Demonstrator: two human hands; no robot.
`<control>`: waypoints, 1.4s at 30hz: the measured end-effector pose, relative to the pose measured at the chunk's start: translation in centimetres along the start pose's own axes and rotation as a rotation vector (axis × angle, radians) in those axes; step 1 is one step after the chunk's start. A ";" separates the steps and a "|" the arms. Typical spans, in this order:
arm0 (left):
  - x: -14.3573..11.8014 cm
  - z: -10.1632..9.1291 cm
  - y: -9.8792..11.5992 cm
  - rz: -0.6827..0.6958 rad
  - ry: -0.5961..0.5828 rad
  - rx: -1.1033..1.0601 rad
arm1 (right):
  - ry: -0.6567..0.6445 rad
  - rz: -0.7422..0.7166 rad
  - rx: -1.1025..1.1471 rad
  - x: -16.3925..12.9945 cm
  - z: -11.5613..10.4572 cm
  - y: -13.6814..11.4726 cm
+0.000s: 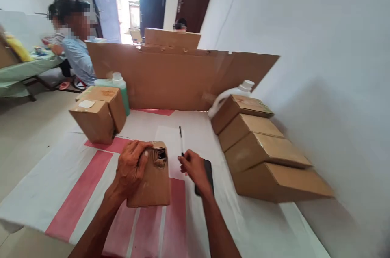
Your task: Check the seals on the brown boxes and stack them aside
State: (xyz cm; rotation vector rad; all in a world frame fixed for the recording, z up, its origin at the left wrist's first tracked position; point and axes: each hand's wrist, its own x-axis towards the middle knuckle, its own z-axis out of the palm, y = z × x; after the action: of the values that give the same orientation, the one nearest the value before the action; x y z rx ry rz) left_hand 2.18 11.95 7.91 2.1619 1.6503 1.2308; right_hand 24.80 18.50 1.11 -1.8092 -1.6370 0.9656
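In front of me a small cardboard box (150, 189) stands on the cloth-covered table, with a torn, dark hole near its top right. My left hand (130, 165) grips the box's upper left side, the thumb on the near face and the fingers bent over the top edge. To the right, my right hand (192, 167) is closed in a pinch at the near end of a slim pen (181, 140) with dark ends. Beneath the pen lies a white sheet of paper (166, 134). A black phone (208, 168) rests partly under my right wrist.
Several cardboard boxes (243, 160) line the right side, before a white jug (247, 85). On the left are two cardboard boxes (94, 118) and a bottle of green liquid (123, 91). A tall cardboard panel (173, 77) closes the back. People (77, 53) sit beyond.
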 end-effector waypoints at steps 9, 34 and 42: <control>0.4 0.0 -0.6 0.071 0.015 0.053 | 0.026 0.198 -0.325 -1.6 3.2 3.0; -0.6 0.4 0.3 0.032 0.019 -0.009 | -0.251 0.237 1.278 -12.6 -3.1 2.3; -1.2 0.5 0.0 0.064 0.033 -0.037 | -0.992 0.204 1.481 -13.6 -0.7 -4.6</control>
State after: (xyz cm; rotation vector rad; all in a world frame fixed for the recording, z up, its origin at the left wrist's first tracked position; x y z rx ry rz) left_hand 2.48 11.10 6.98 2.1992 1.5693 1.3108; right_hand 22.28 5.84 7.33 -0.4005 -0.5267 2.4502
